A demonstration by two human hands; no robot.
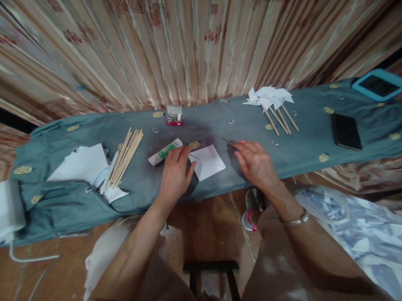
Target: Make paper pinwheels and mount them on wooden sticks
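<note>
A square of white paper (208, 162) lies on the cloth between my hands, with thin dark lines running in from its corners. My left hand (177, 171) is at the paper's left edge, fingers stretched out and thumb apart. Just beyond it lies a white and green box (164, 153), partly behind the fingers. My right hand (256, 163), right of the paper, is closed round a thin pointed tool (228, 142) whose tip points up and left. Most of that tool is hidden in the hand, so its kind does not show.
Wooden sticks (126, 158) and white paper sheets (83, 164) lie at left. A small red box (174, 117) of metal bits stands at the back. Paper pinwheels (270, 96) on sticks, a black phone (346, 131) and a blue-framed tablet (380, 85) are at right.
</note>
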